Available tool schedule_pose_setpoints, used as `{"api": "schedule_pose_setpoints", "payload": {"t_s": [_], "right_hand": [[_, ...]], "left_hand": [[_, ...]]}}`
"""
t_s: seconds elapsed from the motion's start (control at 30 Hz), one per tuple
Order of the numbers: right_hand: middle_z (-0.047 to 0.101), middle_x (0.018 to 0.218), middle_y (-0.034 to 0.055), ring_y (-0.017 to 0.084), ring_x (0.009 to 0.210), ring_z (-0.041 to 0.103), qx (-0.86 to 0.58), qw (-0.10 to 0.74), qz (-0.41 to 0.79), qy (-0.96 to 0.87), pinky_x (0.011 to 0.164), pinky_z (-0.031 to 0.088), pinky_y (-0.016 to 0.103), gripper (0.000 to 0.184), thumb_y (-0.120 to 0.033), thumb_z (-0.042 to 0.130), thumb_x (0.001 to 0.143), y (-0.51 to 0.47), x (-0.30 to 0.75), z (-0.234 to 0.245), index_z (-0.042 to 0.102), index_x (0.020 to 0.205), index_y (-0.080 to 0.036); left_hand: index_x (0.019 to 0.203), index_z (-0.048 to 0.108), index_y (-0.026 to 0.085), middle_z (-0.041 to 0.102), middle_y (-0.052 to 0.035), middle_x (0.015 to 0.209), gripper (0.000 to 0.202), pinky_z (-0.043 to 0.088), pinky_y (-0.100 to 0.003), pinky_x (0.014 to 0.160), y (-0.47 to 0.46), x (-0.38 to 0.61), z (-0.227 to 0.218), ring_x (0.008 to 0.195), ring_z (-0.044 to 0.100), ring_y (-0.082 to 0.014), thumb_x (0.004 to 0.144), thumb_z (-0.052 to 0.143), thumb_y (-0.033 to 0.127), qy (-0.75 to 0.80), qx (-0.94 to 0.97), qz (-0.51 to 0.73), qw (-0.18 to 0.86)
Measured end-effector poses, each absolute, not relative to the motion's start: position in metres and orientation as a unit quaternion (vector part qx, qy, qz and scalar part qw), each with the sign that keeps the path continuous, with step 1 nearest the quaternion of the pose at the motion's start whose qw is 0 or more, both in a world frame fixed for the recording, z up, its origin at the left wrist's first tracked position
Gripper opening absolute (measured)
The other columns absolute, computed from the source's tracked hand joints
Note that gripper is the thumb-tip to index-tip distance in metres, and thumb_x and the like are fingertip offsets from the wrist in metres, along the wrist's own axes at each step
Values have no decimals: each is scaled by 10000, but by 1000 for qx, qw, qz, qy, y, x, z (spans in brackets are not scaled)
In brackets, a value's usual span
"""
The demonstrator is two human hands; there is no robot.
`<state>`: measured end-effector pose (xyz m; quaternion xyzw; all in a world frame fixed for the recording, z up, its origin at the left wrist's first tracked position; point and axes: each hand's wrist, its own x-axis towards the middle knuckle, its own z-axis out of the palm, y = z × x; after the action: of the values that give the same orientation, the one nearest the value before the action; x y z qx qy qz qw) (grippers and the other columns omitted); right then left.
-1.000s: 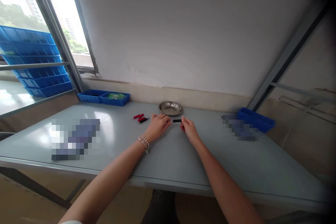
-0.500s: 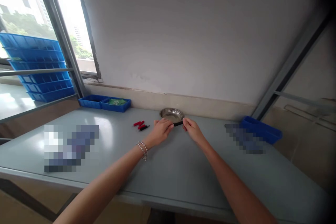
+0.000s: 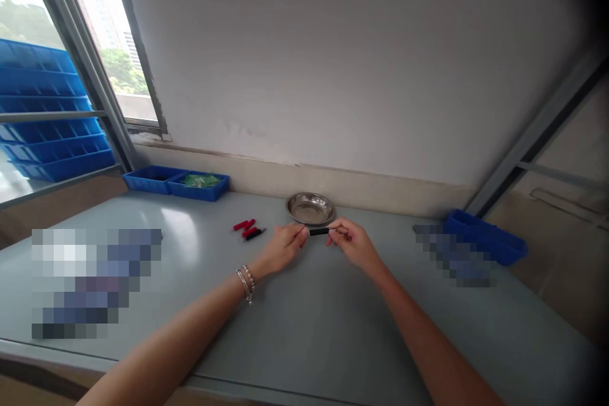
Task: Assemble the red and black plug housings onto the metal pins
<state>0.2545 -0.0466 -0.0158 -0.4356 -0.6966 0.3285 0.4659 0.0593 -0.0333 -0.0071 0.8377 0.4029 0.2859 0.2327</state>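
Note:
Between my two hands a short black cylindrical piece (image 3: 319, 232) is held level, just in front of the steel dish (image 3: 288, 210). My left hand (image 3: 280, 248), with bracelets (image 3: 246, 283) at the wrist, pinches its left end, where a bit of pale metal shows. The fingers of my right hand (image 3: 354, 242) close on its right end; a thin metal tip seems to show there. To the left of my left hand lie several small red cylindrical pieces (image 3: 241, 226) and a similar black one (image 3: 254, 235) with a metal tip.
Two blue trays (image 3: 152, 179) stand at the back left, one holding green packets (image 3: 200, 180). Stacked blue crates (image 3: 42, 95) are by the window. Another blue tray (image 3: 504, 246) is at the right, beside a pixelated item (image 3: 451, 257). A larger pixelated patch (image 3: 95, 282) covers the table's left.
More of the black piece shows between my hands, and my right hand's fingers have shifted at its end. The view has tilted and turned slightly, with the table's left side sliding leftward.

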Motion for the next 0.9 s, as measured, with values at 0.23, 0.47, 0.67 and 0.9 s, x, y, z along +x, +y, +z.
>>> {"api": "schedule_pose_setpoints", "payload": {"t_s": [0.23, 0.47, 0.67, 0.9], "right_hand": [[673, 696, 44, 148, 618, 561, -442, 476, 323, -688, 562, 389, 266, 255, -427, 537, 755, -55, 259, 2, 563, 846, -190], [688, 714, 46, 150, 613, 571, -451, 485, 297, -688, 531, 387, 261, 210, -387, 519, 769, -62, 255, 9, 578, 839, -198], [689, 759, 34, 125, 553, 504, -480, 450, 244, -712, 514, 343, 249, 209, -344, 514, 779, -63, 254, 9, 608, 897, -200], [582, 632, 5, 123, 549, 486, -636, 309, 172, -686, 530, 355, 238, 207, -393, 559, 754, -51, 289, -6, 620, 779, -197]], "left_hand": [[562, 365, 196, 455, 6, 580, 432, 336, -280, 656, -42, 70, -5, 609, 396, -129, 860, 307, 503, 348, 708, 366, 493], [542, 285, 201, 278, 56, 501, 379, 279, -240, 523, -54, 78, 8, 486, 282, -86, 843, 419, 389, 325, 495, 376, 713], [554, 323, 185, 292, 60, 489, 341, 242, -202, 468, -51, 75, 6, 447, 279, -65, 872, 368, 300, 340, 406, 350, 773], [582, 360, 179, 366, 47, 514, 318, 242, -206, 482, -43, 70, -2, 468, 310, -67, 846, 417, 346, 333, 455, 405, 720]]}}
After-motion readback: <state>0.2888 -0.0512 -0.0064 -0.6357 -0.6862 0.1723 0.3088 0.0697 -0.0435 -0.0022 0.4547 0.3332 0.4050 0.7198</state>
